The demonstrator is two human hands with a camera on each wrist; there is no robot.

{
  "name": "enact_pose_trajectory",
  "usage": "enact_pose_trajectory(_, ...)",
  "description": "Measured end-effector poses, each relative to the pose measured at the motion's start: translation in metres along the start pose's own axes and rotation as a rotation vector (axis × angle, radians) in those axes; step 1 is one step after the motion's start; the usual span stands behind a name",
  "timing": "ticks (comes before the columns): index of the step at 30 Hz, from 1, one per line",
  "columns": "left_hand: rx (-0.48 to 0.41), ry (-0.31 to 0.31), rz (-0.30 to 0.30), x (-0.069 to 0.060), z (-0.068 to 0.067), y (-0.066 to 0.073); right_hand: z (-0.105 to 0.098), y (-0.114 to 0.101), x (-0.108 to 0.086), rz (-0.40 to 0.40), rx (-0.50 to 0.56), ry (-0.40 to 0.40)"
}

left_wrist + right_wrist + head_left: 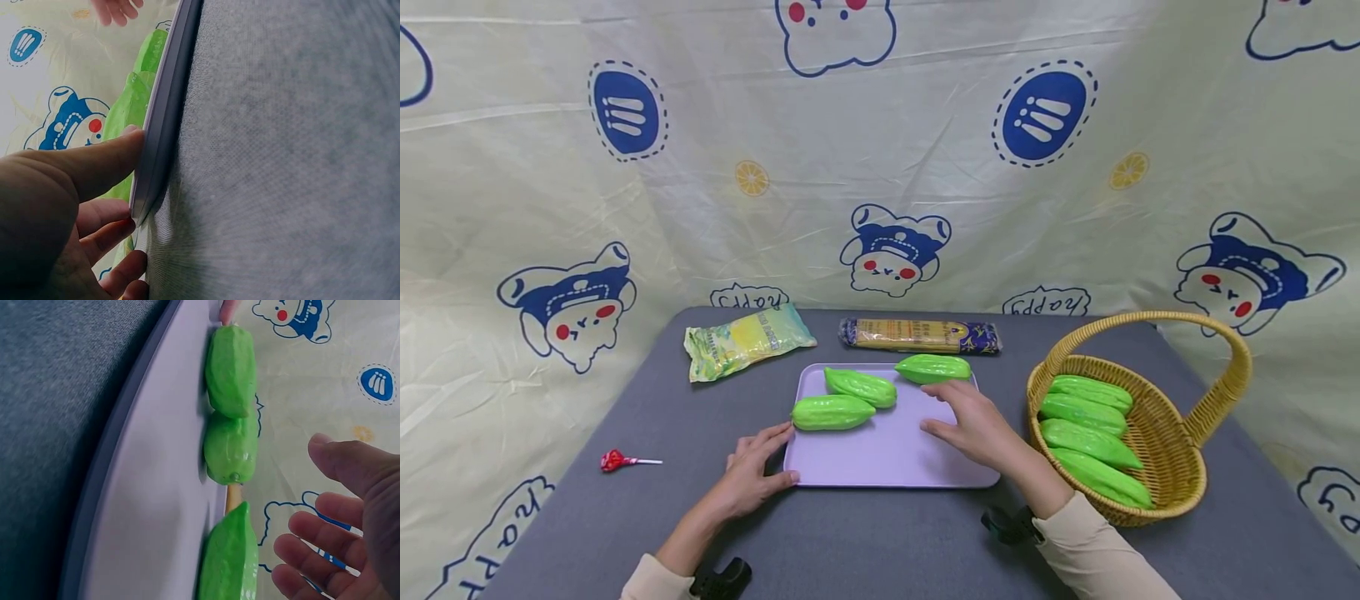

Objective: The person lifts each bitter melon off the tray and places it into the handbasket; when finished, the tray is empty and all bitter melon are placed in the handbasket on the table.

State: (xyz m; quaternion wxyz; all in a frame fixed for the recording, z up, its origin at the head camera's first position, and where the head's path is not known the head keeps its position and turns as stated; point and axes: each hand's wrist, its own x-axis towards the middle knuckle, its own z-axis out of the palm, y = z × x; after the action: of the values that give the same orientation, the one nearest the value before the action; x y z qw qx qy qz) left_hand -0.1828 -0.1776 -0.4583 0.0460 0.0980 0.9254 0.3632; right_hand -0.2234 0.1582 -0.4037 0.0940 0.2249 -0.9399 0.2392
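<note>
A flat lilac tray (917, 450) lies on the table with three green ridged, gourd-like fruits on it. Two of them, a front fruit (831, 412) and one behind it (863, 387), sit side by side at the left. The third fruit (932, 368) lies at the tray's back right edge. My left hand (752, 471) touches the tray's left front corner, with the thumb against the rim (156, 137) and the fingers fairly straight. Over the tray's right part hovers my right hand (966, 425), fingers spread and holding nothing, apart from the third fruit in the right wrist view.
A wicker basket (1183, 467) with a tall handle stands at the right, holding several similar green fruits (1082, 412). Behind the tray lie a green-yellow packet (748, 342) and a long noodle-like package (920, 336). A red-wrapped lollipop (615, 460) is at the left.
</note>
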Motion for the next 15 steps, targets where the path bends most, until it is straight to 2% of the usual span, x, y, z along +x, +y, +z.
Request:
enact_pose_trajectory(7, -0.007, 0.0, -0.005, 0.0, 0.0, 0.001, 0.011, -0.002, 0.011, -0.033, 0.018, 0.012)
enact_pose_trajectory(15, -0.013, -0.004, -0.011, 0.0, 0.0, 0.001, 0.023, -0.002, 0.022, -0.013, 0.052, 0.007)
